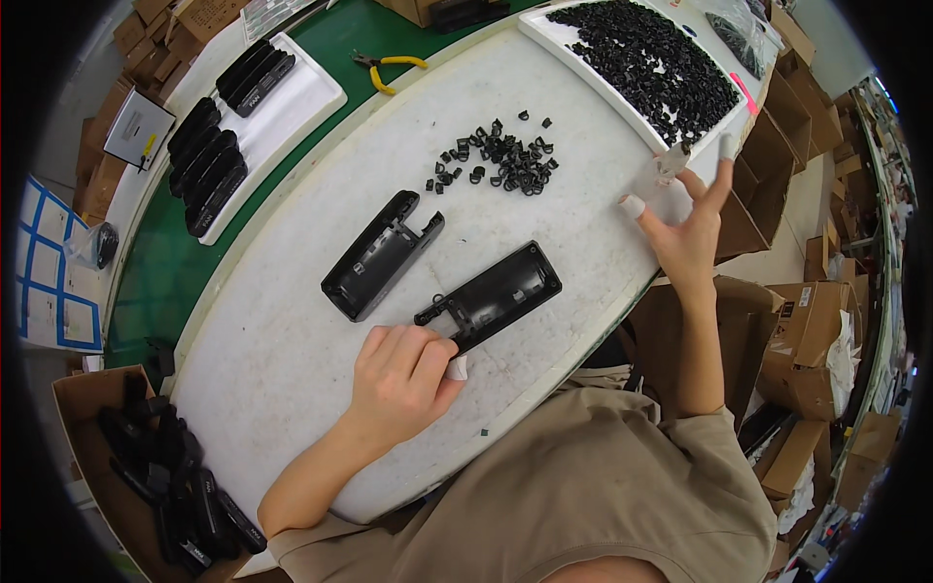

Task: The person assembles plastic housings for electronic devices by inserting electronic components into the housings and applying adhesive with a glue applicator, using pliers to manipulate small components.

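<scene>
My left hand [400,374] is closed on the lower left end of a black plastic shell half [505,291], which lies hollow side up with a small ring part at its notched end. A second black shell half [374,260] rests on the table just left of it, also hollow side up. My right hand [692,233] is over the table's right edge, fingers spread, with pale covers on the thumb and another fingertip. By its index fingertip is a small clear thing with a dark tip [671,161]; its kind is unclear. Small black clips [515,160] lie in a loose pile beyond the shells.
A white tray [622,112] of many black clips stands at the far right. Yellow-handled cutters [397,62] lie on the green surface, near a white tray [321,92] of finished-looking black housings. A cardboard box [83,413] of black housings stands at lower left; more cartons [812,330] are at right.
</scene>
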A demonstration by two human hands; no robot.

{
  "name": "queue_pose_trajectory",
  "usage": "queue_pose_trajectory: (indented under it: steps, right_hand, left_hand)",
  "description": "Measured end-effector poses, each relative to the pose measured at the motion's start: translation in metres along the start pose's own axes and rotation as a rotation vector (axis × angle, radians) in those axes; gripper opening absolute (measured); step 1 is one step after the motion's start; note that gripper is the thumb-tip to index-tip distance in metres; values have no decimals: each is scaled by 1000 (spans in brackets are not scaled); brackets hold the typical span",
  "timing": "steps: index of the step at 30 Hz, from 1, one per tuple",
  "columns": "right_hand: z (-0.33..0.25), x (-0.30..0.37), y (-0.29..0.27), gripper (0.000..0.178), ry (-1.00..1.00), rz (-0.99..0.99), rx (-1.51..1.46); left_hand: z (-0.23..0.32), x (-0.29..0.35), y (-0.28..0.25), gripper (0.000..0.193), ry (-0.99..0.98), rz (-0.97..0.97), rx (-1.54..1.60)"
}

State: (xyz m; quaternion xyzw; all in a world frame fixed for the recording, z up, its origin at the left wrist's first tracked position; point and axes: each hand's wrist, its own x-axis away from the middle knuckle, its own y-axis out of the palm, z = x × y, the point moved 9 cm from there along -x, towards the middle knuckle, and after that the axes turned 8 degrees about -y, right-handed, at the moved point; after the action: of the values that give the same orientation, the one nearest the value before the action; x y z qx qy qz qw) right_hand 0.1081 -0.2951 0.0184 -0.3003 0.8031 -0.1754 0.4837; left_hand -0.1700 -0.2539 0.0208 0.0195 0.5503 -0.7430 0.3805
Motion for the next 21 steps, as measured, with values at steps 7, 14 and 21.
queue_pose_trajectory:
  steps: [7, 14, 21]
  right_hand:
    - [-41, 23, -36, 43, -310, 392, -327]
    - [-128, -31, 62, 33, -633, -315, -466]
    - [-142, -41, 141, 37, -607, -628, -523]
  left_hand:
    - [2, -2, -1, 29, 18, -6, 11]
    - [3, 3, -2, 27, 41, 25, -2]
    - [3, 4, 0, 23, 52, 30, 4]
